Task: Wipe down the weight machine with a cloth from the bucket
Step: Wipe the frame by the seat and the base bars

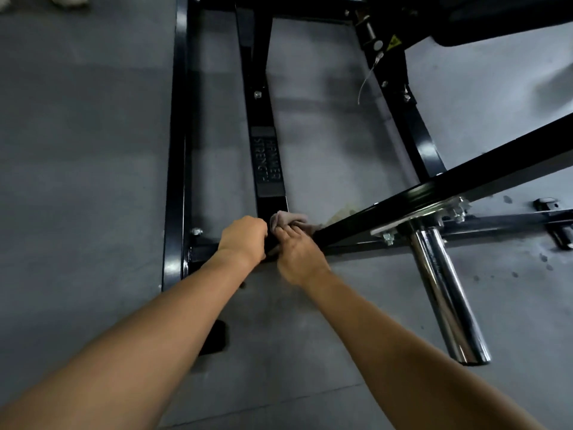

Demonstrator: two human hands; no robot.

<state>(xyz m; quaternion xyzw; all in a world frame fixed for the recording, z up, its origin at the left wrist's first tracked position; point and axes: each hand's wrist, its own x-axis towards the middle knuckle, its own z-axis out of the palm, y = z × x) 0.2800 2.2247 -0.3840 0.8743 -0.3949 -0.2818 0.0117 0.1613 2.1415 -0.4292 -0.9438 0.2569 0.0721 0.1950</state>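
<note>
The black steel frame of the weight machine [266,156] lies low over the grey floor, with an embossed plate on its middle bar. My right hand [297,252] grips a crumpled beige cloth [286,219] against the near end of that middle bar, where a slanted black beam [434,193] meets it. My left hand [243,235] is curled round the left edge of the same bar, right beside the cloth. No bucket is in view.
A chrome weight peg [449,299] sticks out toward me at the right, bolted to the slanted beam. A long black side rail [175,150] runs along the left. A black padded part [496,20] sits at the top right. Grey floor [77,150] surrounds the frame.
</note>
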